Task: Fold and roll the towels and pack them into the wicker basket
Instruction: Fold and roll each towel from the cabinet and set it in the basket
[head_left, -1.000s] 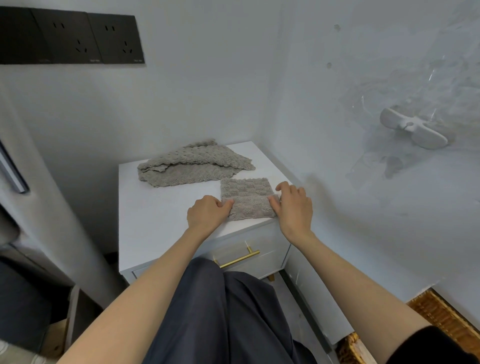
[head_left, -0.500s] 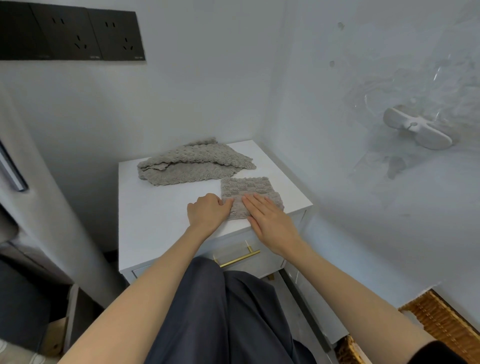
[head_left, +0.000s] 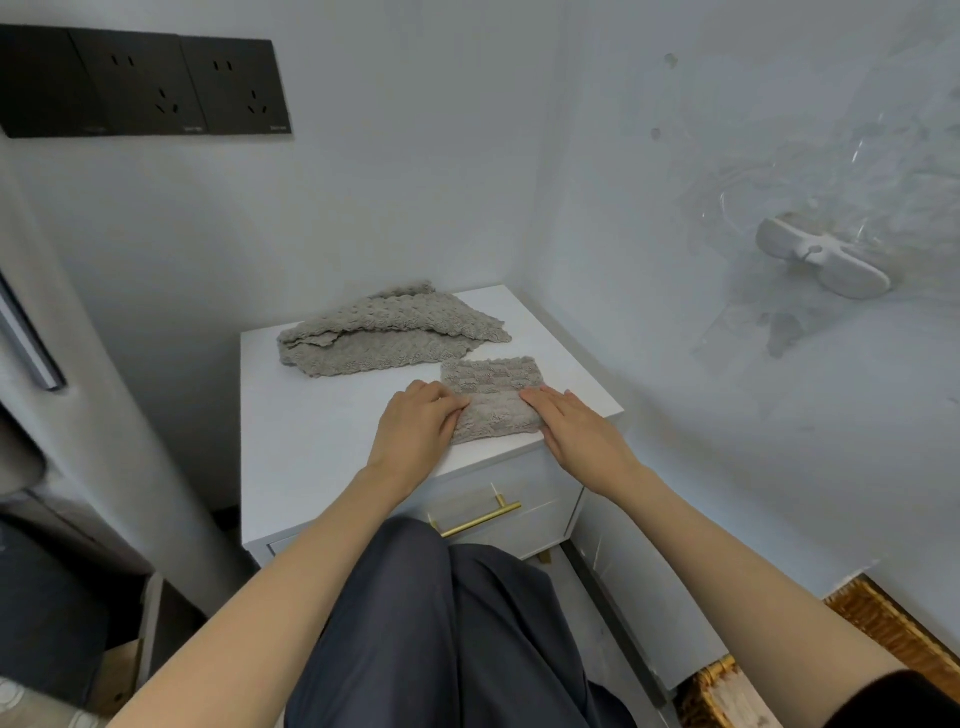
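A small folded grey towel (head_left: 491, 387) lies at the front right of the white nightstand (head_left: 311, 441). My left hand (head_left: 415, 423) has its fingers curled at the towel's left edge and holds it there. The straight fingers of my right hand (head_left: 569, 423) lie flat against the towel's right edge. Between my hands the near part of the towel looks slightly bunched up. A second grey towel (head_left: 384, 340) lies loosely crumpled at the back of the nightstand. The wicker basket (head_left: 883, 631) is on the floor at the lower right, mostly out of frame.
Walls close in behind and to the right of the nightstand. Its drawer has a brass handle (head_left: 480, 517). Black wall sockets (head_left: 145, 83) sit at the upper left and a white hook (head_left: 826, 262) on the right wall. My dark-trousered knee (head_left: 441, 623) is below the drawer.
My right hand slid left across the towel with flat fingers, then went back to its right edge. My left hand stayed at the left edge.
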